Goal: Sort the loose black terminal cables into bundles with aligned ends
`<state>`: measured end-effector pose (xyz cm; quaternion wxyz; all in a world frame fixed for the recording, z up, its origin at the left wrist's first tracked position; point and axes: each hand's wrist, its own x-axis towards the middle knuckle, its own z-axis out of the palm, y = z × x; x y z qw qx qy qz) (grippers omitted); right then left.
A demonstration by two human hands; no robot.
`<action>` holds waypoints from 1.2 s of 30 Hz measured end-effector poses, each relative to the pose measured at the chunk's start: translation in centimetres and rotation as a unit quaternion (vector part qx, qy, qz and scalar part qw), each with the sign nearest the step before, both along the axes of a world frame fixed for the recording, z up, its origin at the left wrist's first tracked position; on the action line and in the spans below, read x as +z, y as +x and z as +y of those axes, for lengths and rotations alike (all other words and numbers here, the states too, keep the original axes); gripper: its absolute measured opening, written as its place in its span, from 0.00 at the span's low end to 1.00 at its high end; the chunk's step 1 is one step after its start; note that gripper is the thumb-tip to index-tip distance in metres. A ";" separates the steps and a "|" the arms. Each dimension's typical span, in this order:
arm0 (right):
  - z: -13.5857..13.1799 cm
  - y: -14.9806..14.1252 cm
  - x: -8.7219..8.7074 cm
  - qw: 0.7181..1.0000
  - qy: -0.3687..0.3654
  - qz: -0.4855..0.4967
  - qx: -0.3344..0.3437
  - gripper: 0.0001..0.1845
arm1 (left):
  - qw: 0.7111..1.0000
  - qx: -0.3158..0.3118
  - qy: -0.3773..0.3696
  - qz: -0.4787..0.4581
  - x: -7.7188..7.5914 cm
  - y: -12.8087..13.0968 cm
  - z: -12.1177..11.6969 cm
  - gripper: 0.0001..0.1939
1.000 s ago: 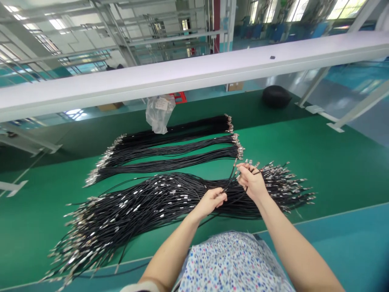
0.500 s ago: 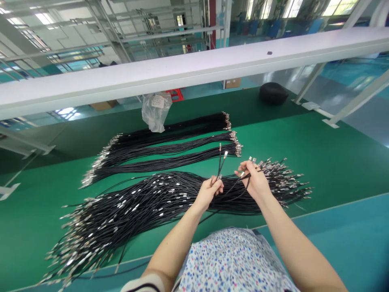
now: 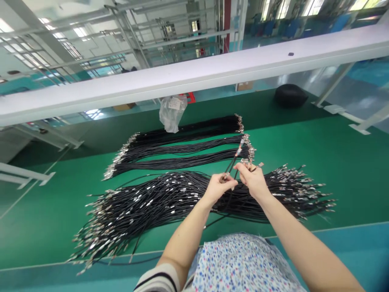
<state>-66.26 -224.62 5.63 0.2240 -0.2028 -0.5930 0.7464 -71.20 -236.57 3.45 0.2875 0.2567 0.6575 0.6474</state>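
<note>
Black cables (image 3: pixel 232 162) with light metallic ends rise out of my left hand (image 3: pixel 219 185), whose fingers are closed around them. Close beside it, my right hand (image 3: pixel 251 178) pinches more cable ends (image 3: pixel 259 165), small pale connectors showing past the fingertips. Both hands are above a large loose pile of black cables (image 3: pixel 164 194), which lies across the green table. Pale tags dot the pile's middle, and its connector ends fan out left and right. Exactly how many cables each hand holds is hidden by the fingers.
Behind the pile lie several straightened cable bundles (image 3: pixel 182 162) on the green table (image 3: pixel 304 150). A clear plastic bag (image 3: pixel 172 115) with a label hangs from the white shelf (image 3: pixel 194 75) crossing in front. A black rounded object (image 3: pixel 291 96) sits at the back right.
My hands have come closer together. The cable ends above my left hand now lean right, toward my right hand. The whole view has shifted slightly.
</note>
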 end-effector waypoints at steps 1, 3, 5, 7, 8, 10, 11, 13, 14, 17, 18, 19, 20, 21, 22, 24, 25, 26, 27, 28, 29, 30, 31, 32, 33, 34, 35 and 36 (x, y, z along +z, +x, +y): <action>0.4 -0.2 0.0 1.000 0.003 0.015 -0.020 0.16 | 0.998 -0.055 -0.024 -0.010 -0.1 -0.1 -0.2 0.15; 1.3 -0.5 0.2 0.997 -0.013 0.055 -0.058 0.17 | 0.986 -0.154 -0.056 -0.032 -0.4 -0.2 -0.6 0.16; 2.1 -0.6 0.5 0.992 -0.061 0.084 -0.067 0.18 | 0.983 -0.168 -0.039 -0.066 -0.7 -0.4 -0.8 0.18; 2.4 -0.5 0.7 0.989 -0.112 0.089 -0.046 0.17 | 0.987 -0.112 0.018 -0.115 -0.9 -0.7 -0.9 0.20; 2.3 -0.3 0.8 0.988 -0.126 0.085 -0.029 0.17 | 0.985 -0.084 0.048 -0.142 -1.0 -0.9 -0.9 0.20; 1.9 0.0 0.9 0.988 -0.133 0.078 0.012 0.14 | 0.979 -0.079 0.078 -0.172 -1.1 -1.1 -0.9 0.19; 1.6 0.0 1.0 0.988 -0.130 0.077 0.030 0.13 | 0.977 -0.096 0.076 -0.172 -1.1 -1.2 -0.8 0.19; 1.2 -0.1 1.2 0.989 -0.114 0.077 0.054 0.15 | 0.977 -0.142 0.049 -0.155 -1.3 -1.1 -0.7 0.19; 1.1 -0.3 1.3 0.990 -0.103 0.075 0.056 0.17 | 0.977 -0.155 0.034 -0.142 -1.5 -0.9 -0.6 0.19; 1.2 -1.0 1.3 0.996 -0.068 0.056 0.028 0.16 | 0.983 -0.135 0.026 -0.123 -1.9 -0.4 -0.3 0.21; 1.2 -1.1 1.2 0.997 -0.056 0.050 0.014 0.16 | 0.985 -0.118 0.033 -0.125 -2.1 -0.3 -0.2 0.21; 1.3 -1.2 1.0 0.998 -0.042 0.043 0.004 0.16 | 0.986 -0.101 0.040 -0.126 -2.1 -0.2 -0.2 0.22; 1.3 -1.2 0.8 0.999 -0.024 0.035 0.001 0.17 | 0.987 -0.088 0.044 -0.124 -2.2 -0.1 -0.2 0.23; 1.2 -1.1 0.6 1.000 -0.003 0.027 0.009 0.18 | 0.989 -0.080 0.045 -0.118 -2.1 -0.1 -0.2 0.23; 1.1 -1.0 0.4 0.999 0.021 0.019 0.022 0.18 | 0.990 -0.079 0.042 -0.109 -2.1 -0.2 -0.2 0.23; 0.9 -0.7 0.1 0.997 0.056 0.013 0.051 0.18 | 0.990 -0.102 0.028 -0.088 -2.0 -0.2 -0.1 0.23; 0.7 -0.7 0.0 0.996 0.060 0.014 0.065 0.17 | 0.990 -0.118 0.021 -0.080 -2.0 -0.3 0.0 0.24; 0.6 -0.7 0.0 0.995 0.056 0.016 0.079 0.17 | 0.989 -0.131 0.015 -0.073 -2.0 -0.3 0.0 0.24; 0.5 -0.7 0.0 0.995 0.044 0.018 0.092 0.18 | 0.988 -0.141 0.009 -0.069 -2.1 -0.2 0.1 0.25; 0.4 -0.7 -0.1 0.994 0.033 0.018 0.104 0.18 | 0.987 -0.147 0.004 -0.067 -2.2 -0.2 0.2 0.25; 0.4 -0.8 -0.1 0.993 0.025 0.017 0.114 0.17 | 0.987 -0.149 0.000 -0.067 -2.4 -0.3 0.2 0.25; 0.4 -0.8 -0.1 0.993 0.023 0.015 0.118 0.17 | 0.986 -0.151 -0.001 -0.067 -2.5 -0.3 0.2 0.25; 0.4 -0.9 -0.1 0.993 0.027 0.013 0.113 0.16 | 0.986 -0.151 0.000 -0.068 -2.6 -0.4 0.2 0.24; 0.4 -0.9 -0.1 0.994 0.035 0.012 0.102 0.16 | 0.987 -0.145 0.002 -0.068 -2.7 -0.5 0.2 0.24; 0.4 -1.0 -0.1 0.995 0.046 0.013 0.086 0.16 | 0.988 -0.137 0.004 -0.070 -2.7 -0.6 0.1 0.23; 0.5 -1.0 -0.1 0.996 0.056 0.015 0.069 0.16 | 0.989 -0.125 0.008 -0.075 -2.7 -0.7 0.0 0.21; 0.5 -1.0 -0.2 0.996 0.065 0.017 0.052 0.16 | 0.991 -0.112 0.011 -0.079 -2.6 -0.8 0.0 0.20; 0.5 -1.0 -0.2 0.997 0.069 0.020 0.037 0.16 | 0.992 -0.100 0.012 -0.080 -2.5 -0.9 -0.2 0.18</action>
